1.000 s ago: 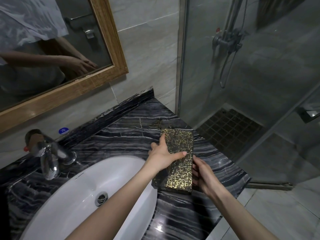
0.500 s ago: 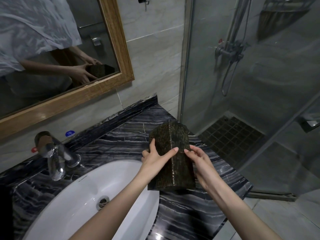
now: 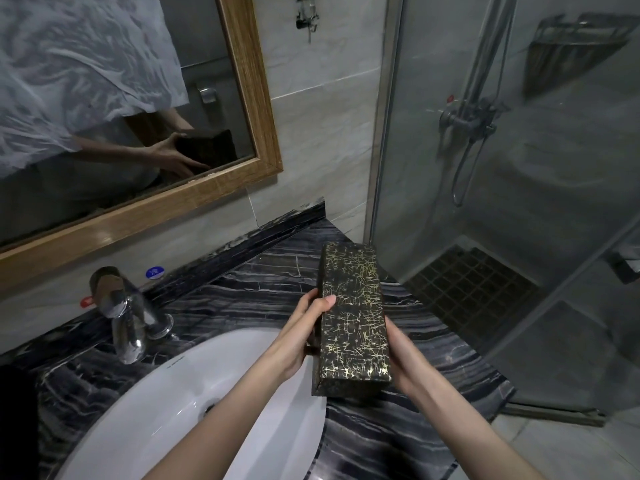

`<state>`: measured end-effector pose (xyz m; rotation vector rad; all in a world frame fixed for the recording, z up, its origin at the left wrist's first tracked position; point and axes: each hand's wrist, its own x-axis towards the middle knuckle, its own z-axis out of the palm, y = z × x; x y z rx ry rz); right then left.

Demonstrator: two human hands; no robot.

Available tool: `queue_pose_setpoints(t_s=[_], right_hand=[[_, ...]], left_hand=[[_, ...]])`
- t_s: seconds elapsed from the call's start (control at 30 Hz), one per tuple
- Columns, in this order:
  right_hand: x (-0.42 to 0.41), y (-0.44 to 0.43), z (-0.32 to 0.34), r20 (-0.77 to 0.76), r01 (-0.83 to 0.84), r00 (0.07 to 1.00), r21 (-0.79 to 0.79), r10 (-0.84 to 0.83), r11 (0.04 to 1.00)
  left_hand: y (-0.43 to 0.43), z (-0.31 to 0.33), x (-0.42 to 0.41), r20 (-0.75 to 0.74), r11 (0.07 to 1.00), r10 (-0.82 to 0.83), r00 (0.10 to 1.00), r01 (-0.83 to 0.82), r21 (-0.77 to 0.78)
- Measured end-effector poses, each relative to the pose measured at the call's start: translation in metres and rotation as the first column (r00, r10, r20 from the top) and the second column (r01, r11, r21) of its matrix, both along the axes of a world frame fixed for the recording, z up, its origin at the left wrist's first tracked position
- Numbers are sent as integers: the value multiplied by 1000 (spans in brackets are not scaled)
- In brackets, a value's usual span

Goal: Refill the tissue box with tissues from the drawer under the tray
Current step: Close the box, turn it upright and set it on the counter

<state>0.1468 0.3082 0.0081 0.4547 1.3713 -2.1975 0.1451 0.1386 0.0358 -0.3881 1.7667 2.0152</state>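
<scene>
A long black tissue box (image 3: 351, 317) with gold crackle lines is held above the dark marble counter (image 3: 381, 445), a flat patterned face turned up. My left hand (image 3: 304, 327) grips its left side, thumb on the top face. My right hand (image 3: 403, 358) cups its right side from below. No opening in the box, no tissues, no tray and no drawer can be seen in this view.
A white basin (image 3: 173, 410) sits left of the box, with a chrome tap (image 3: 124, 313) behind it. A wood-framed mirror (image 3: 242, 109) hangs on the tiled wall. A glass shower screen (image 3: 485, 168) closes off the right side beyond the counter's end.
The box has been lifted off the counter and rolled in both hands: it lay flat, then showed an edge, and now shows a flat patterned face.
</scene>
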Motion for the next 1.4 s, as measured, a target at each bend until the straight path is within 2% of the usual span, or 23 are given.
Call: queue_pose_setpoints(t_s=[0.1, 0.17, 0.33, 0.47, 0.6, 0.77, 0.9, 1.17, 1.4], right_hand=[[7, -9, -2, 148, -9, 988, -238, 46, 971], [9, -10, -3, 165, 1, 984, -386, 68, 922], [9, -9, 5, 132, 6, 989, -488, 67, 873], [8, -13, 14, 127, -26, 988, -426, 89, 905], [1, -12, 24, 93, -69, 991, -294, 101, 953], [-10, -6, 35, -93, -150, 985, -42, 146, 988], [-12, -5, 39, -179, -160, 967, 138, 184, 977], [-13, -15, 28, -186, -135, 969, 143, 160, 980], [-16, -29, 22, -168, -59, 982, 146, 84, 987]], left_hand=[[-1, 5, 1, 61, 991, 3, 998, -11, 131], [-4, 8, 2, 106, 971, -2, 994, -23, 236], [-17, 0, 1, 149, 950, 4, 989, -50, 308], [-28, -2, 0, 146, 949, 15, 989, -60, 309], [-36, -6, 1, 150, 949, 27, 988, -73, 308], [-32, -11, 5, 136, 974, 76, 988, -103, 201], [-31, -12, 6, 119, 969, 89, 989, -114, 219], [-38, -18, 9, 98, 979, -9, 995, -11, 202], [-42, -17, 2, 121, 972, 130, 984, -151, 179]])
